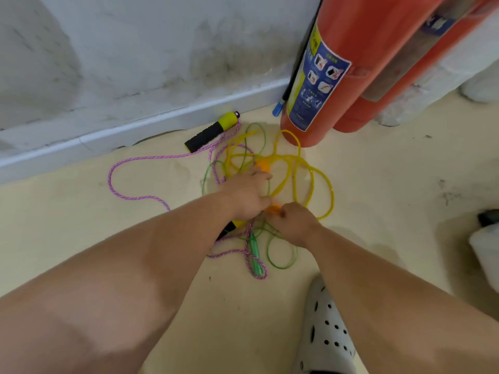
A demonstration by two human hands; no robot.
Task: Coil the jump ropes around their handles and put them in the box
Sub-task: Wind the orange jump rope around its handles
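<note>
Three jump ropes lie tangled on the cream floor. The yellow rope (pixel 310 174) loops near the extinguishers, with one orange handle (pixel 262 165) just beyond my left hand (pixel 247 193). My right hand (pixel 293 222) grips the other orange handle (pixel 271 209), and my left hand's fingers curl over the yellow rope beside it. The purple rope (pixel 129 168) runs left to a yellow-and-black handle (pixel 213 130) by the wall; its second handle (pixel 229 228) shows under my left wrist. A green rope with a green handle (pixel 255 255) lies below my hands.
Two red fire extinguishers (pixel 337 63) stand against the wall at the upper right, touching the yellow loops. A white baseboard (pixel 135 130) runs along the back. My white perforated shoe (pixel 326 330) is at the bottom right. A white container (pixel 486 247) sits at the right edge.
</note>
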